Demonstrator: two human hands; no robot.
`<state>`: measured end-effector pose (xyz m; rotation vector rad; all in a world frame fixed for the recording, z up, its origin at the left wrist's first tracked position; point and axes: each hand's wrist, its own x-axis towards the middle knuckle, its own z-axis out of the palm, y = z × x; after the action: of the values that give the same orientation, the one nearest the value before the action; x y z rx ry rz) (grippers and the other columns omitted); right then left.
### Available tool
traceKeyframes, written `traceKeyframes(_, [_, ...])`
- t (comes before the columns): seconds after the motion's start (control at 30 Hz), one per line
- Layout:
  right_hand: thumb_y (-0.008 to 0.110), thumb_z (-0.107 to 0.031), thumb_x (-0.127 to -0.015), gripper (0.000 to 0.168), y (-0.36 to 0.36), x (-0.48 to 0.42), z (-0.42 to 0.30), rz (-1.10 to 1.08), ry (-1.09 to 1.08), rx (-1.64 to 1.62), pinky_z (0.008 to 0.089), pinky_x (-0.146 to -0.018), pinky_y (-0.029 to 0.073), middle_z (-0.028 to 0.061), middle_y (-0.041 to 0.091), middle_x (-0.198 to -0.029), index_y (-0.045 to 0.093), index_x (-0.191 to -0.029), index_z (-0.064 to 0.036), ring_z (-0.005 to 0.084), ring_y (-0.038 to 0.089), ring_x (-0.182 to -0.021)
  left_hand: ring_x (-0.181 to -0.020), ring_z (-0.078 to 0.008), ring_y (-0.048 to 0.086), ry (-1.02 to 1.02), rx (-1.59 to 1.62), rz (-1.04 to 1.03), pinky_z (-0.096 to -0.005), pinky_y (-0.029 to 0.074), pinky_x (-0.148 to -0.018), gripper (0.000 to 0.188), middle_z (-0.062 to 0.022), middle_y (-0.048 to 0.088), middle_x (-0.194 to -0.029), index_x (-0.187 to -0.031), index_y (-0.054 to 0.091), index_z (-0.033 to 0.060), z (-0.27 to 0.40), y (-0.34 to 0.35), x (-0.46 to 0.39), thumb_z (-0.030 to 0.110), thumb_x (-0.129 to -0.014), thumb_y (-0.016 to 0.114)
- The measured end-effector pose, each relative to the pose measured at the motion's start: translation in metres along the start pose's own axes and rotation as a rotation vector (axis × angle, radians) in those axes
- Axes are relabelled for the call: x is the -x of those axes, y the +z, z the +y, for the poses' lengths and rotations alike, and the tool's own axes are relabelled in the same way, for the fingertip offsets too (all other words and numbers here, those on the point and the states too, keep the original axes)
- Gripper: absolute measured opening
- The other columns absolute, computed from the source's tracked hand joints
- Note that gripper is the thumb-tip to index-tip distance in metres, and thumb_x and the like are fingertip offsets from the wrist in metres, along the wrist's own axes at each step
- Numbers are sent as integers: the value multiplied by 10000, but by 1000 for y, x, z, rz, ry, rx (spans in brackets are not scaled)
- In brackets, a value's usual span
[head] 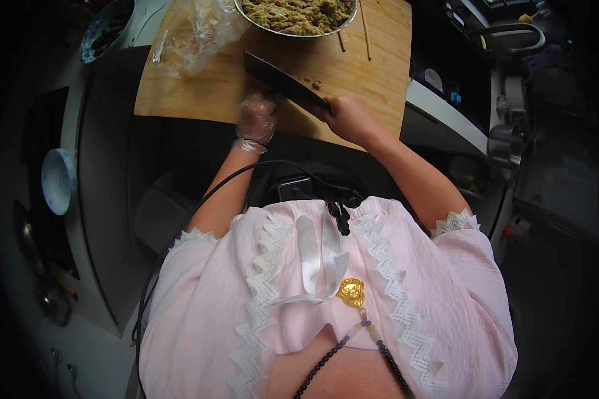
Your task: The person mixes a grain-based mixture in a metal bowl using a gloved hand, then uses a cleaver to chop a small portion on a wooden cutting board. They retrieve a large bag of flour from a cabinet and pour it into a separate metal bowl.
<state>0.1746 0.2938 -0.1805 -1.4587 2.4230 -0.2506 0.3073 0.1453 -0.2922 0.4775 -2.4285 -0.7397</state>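
My right hand [350,119] grips the handle of a dark-bladed cleaver [279,80] above a wooden cutting board [189,99]. The blade slants up and to the left, in front of my left hand [256,117]. That hand wears a clear plastic glove and is curled near the board's front edge. Its fingertips are blurred and partly hidden by the blade, so whether they hold anything cannot be told. Small crumbs of food [316,85] lie just beyond the blade. Farther back, a metal bowl [299,35] is heaped with a greenish-brown minced mixture [299,15].
A crumpled clear plastic bag [194,40] lies on the board's back left. Two thin sticks [366,32], likely chopsticks, are right of the bowl. On the left counter are a patterned bowl of dark food [107,32], a white spoon [147,22] and another bowl [59,181]. A black cable [219,182] crosses my left arm.
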Motion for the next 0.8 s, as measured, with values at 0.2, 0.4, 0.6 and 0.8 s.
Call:
traceKeyframes(0.2, [583, -309, -853, 275, 2, -1, -4, -75, 25, 59, 459, -599, 455, 205, 600, -702, 630, -787, -46, 389, 584, -666, -1017, -319, 547, 37, -60, 49, -444, 415, -930, 344, -130, 587, -1112, -958, 665, 83, -5, 17, 10, 36, -628, 582])
traceKeyframes(0.4, [570, -220, -807, 202, 11, -25, -24, -132, 61, 45, 467, -639, 479, 210, 624, -770, 623, -790, -26, 393, 602, -738, -947, -346, 565, 208, -110, 94, -436, 467, -803, 216, -136, 600, -1055, -931, 654, 82, -7, 20, 9, 123, -725, 603])
traceKeyframes(0.6, [599, -236, -737, 194, 19, -43, -35, -77, -7, 124, 434, -671, 507, 178, 657, -803, 672, -753, -56, 345, 644, -766, -843, -323, 604, 70, 70, 4, -398, 505, -718, 177, -99, 632, -960, -933, 654, 104, 11, 7, 3, 181, -777, 624])
traceKeyframes(0.8, [577, -265, -797, 219, 8, 0, 5, -58, 100, 28, 457, -672, 482, 179, 641, -781, 668, -804, -65, 370, 613, -752, -850, -355, 607, 67, -35, 26, -427, 495, -722, 189, -165, 627, -954, -900, 662, 71, -14, -1, -2, 87, -718, 613])
